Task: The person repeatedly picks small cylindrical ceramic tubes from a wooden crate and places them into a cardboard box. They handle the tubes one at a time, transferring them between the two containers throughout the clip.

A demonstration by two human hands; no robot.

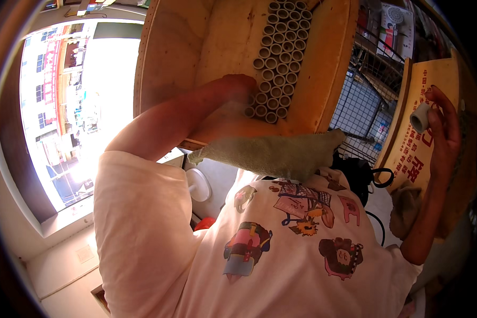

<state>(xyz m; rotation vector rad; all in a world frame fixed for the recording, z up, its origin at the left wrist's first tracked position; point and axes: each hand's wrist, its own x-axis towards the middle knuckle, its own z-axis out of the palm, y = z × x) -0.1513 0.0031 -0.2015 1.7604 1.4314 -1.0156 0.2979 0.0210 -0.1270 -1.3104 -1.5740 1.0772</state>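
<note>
In the wooden box (230, 39), short pale grey hollow cylinders (280, 69) stand on end in close, staggered rows along the right side, with their open ends up. My left hand (240, 87) is inside the box, at the left edge of the lower rows. It is blurred and its fingertips are hard to make out, so whether it holds a cylinder cannot be told. Out at the right, my right hand (443, 123) pinches one hollow cylinder (420, 118) between thumb and fingers, its bore facing down and left.
A grey-green cloth (270, 155) lies across the near edge of the box. To the right are a black wire rack (357, 99) and a wooden board with red writing (413, 131) behind my right hand. A bright window (79, 111) is at the left; a white round stool (198, 185) stands below.
</note>
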